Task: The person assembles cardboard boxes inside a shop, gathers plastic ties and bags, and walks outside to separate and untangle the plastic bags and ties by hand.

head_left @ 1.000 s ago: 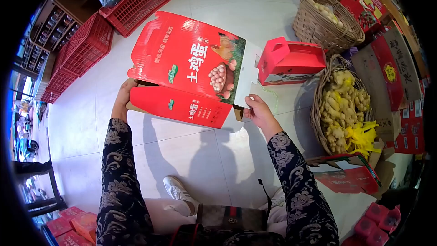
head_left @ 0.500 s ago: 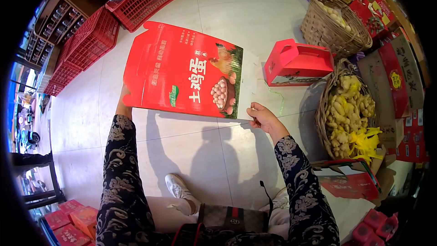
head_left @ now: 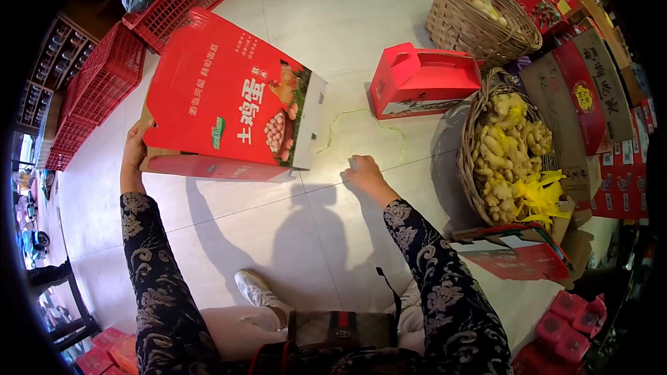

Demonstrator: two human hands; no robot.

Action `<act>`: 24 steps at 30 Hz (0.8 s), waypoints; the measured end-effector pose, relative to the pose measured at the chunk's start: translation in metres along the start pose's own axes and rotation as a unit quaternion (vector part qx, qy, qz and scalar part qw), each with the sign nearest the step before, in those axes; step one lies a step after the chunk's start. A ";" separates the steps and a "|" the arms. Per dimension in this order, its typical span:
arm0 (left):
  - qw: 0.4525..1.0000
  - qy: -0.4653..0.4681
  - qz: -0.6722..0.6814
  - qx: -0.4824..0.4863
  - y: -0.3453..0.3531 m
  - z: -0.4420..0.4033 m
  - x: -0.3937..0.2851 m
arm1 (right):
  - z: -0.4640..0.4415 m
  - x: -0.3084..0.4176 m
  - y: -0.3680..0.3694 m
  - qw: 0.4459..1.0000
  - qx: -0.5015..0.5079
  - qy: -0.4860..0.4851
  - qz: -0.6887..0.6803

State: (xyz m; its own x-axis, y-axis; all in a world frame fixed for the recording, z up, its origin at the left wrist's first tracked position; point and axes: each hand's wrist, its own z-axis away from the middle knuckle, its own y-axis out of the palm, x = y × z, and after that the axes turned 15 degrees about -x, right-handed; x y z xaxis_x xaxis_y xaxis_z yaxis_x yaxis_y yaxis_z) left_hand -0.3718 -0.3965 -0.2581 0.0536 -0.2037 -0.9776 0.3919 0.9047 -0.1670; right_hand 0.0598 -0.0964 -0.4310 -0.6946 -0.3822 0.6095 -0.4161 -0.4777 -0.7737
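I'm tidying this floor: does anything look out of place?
A green string lies loose and curved on the floor near the small red box, like a stray scrap. The large red carton in the left hand shows no obvious damage.

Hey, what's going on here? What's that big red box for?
I can't tell what it's for, but someone's left hand is holding the big red box by its left end. The box looks opened out, not flat. Their right hand is off the box, out over the floor; I can't tell whether it holds anything small. A small red box stands farther out, beside a basket of ginger.
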 end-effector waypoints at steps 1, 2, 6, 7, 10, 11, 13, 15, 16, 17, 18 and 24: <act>0.999 -0.001 0.017 -0.029 -0.001 0.008 -0.003 | -0.008 -0.005 -0.009 0.997 -0.025 -0.012 0.072; 0.998 0.000 0.033 -0.059 -0.002 0.014 -0.004 | -0.018 -0.012 -0.018 0.993 -0.040 -0.019 0.111; 0.998 -0.053 -0.012 -0.026 -0.046 -0.007 0.026 | -0.059 -0.028 -0.044 0.989 -0.058 0.001 0.134; 0.998 -0.039 -0.036 -0.045 -0.034 0.005 0.014 | -0.069 -0.031 -0.044 0.991 -0.054 0.009 0.119; 0.996 -0.010 -0.044 -0.076 -0.028 0.010 0.014 | -0.100 -0.049 -0.025 0.990 -0.030 0.000 0.136; 0.996 -0.011 -0.063 -0.068 -0.033 0.008 0.013 | -0.104 -0.049 -0.019 0.990 -0.015 -0.004 0.144; 0.994 -0.020 -0.078 -0.075 -0.021 0.016 -0.003 | -0.101 -0.046 -0.012 0.994 -0.033 0.000 0.100; 0.994 -0.016 -0.081 -0.069 -0.011 0.023 -0.018 | -0.092 -0.040 -0.007 0.995 -0.034 -0.005 0.091; 0.994 -0.009 -0.079 -0.068 -0.006 0.023 -0.022 | -0.087 -0.040 -0.004 0.995 -0.036 -0.005 0.088; 0.995 -0.002 -0.077 -0.067 -0.003 0.023 -0.028 | -0.078 -0.039 0.002 0.993 -0.039 -0.041 0.104; 0.995 0.003 -0.073 -0.062 0.000 0.024 -0.032 | -0.068 -0.046 0.012 0.989 -0.043 -0.075 0.123; 0.996 0.007 -0.077 0.051 0.026 0.039 -0.076 | -0.028 -0.021 -0.013 0.954 0.193 0.125 -0.192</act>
State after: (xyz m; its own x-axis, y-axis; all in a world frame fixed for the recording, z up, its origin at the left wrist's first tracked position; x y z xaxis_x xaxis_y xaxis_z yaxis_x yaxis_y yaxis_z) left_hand -0.3294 -0.3721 -0.1834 -0.0272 -0.3301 -0.9435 0.4864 0.8202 -0.3010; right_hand 0.0635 -0.0600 -0.4390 -0.6728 0.0566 0.7377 -0.4542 -0.8186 -0.3514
